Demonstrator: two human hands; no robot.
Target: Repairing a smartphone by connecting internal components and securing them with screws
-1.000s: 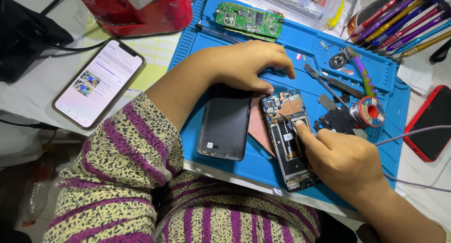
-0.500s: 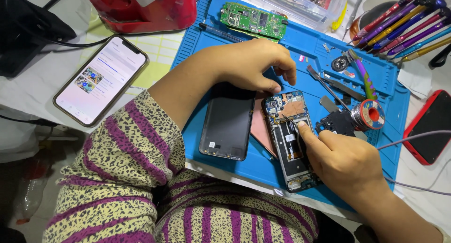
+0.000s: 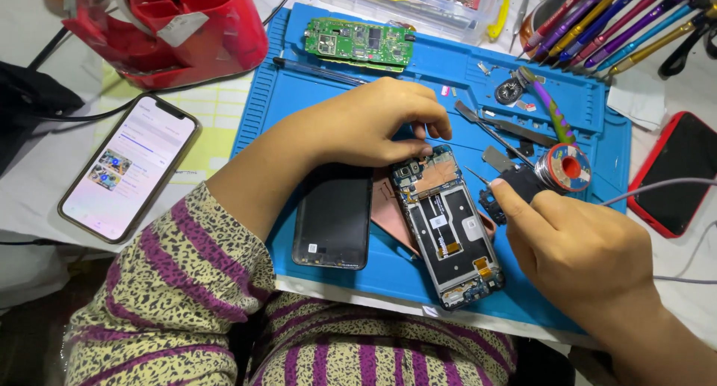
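1. Table [image 3: 45,184]: pale surface, carries everything below.
2. Blue work mat [image 3: 448,65]: ribbed, lies across the table centre; the opened phone, back cover and tools rest on it.
3. Red plastic container [image 3: 187,27]: upper left, just off the mat's corner.
4. Left hand [image 3: 373,121]: reaches in from the striped, spotted sleeve, palm down on the mat. Fingers [image 3: 437,121] curled and close together, tips touching the top edge of the opened phone near its camera end.
5. Right hand [image 3: 582,251]: to the right of the opened phone. Fingers bunched around a thin pointed tool [image 3: 478,177], whose tip shows above the thumb, just beside the phone's right edge and apart from it. Exact grip hidden by the hand.
6. Lit smartphone [image 3: 127,177]: left of the mat, screen up, cable attached at its top.
7. Red-cased phone [image 3: 676,177]: far right, dark screen up.
8. Opened phone [image 3: 444,225]: mat centre, internals up, tilted, bottom end towards the near mat edge; between both hands.
9. Black back cover [image 3: 332,218]: flat, just left of the opened phone; a pinkish plate [image 3: 392,214] lies between the two.
10. Green circuit board [image 3: 358,42]: top of mat.
11. Screwdrivers [image 3: 612,20]: row of coloured handles, upper right.
12. Solder spool [image 3: 564,166]: right of mat, close to the right thumb.
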